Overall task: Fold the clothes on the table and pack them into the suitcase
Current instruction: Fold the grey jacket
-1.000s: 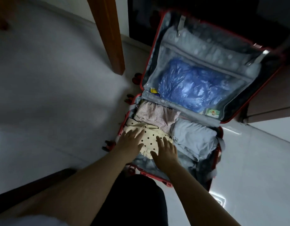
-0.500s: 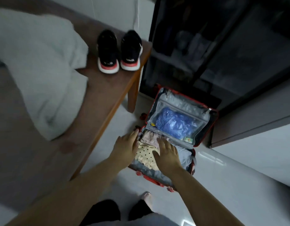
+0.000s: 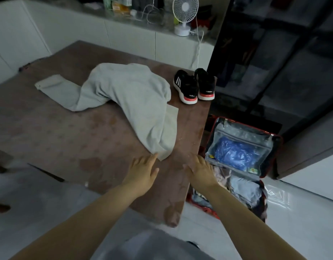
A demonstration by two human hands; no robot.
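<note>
Brown table [image 3: 58, 137] beneath me: my left grip [image 3: 143, 173] spread, fingertips at the grey garment [image 3: 133, 94] hem; right grip [image 3: 201, 171] spread too, open suitcase [image 3: 242, 134] just to its right

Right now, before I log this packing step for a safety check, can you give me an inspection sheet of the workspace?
Surface: brown table, mottled, partly bare.
Job's things: grey garment lies unfolded on the table; open suitcase on the floor beside it, folded clothes in its base, blue bag in the lid pocket.
Clutter: black sneakers on the table's far corner.
Hands: left hand open, fingertips at the garment's hem; right hand open over the table's edge.
Cables: white cable hangs beside the fan.
Surroundings: white cabinets, dark shelving.
</note>
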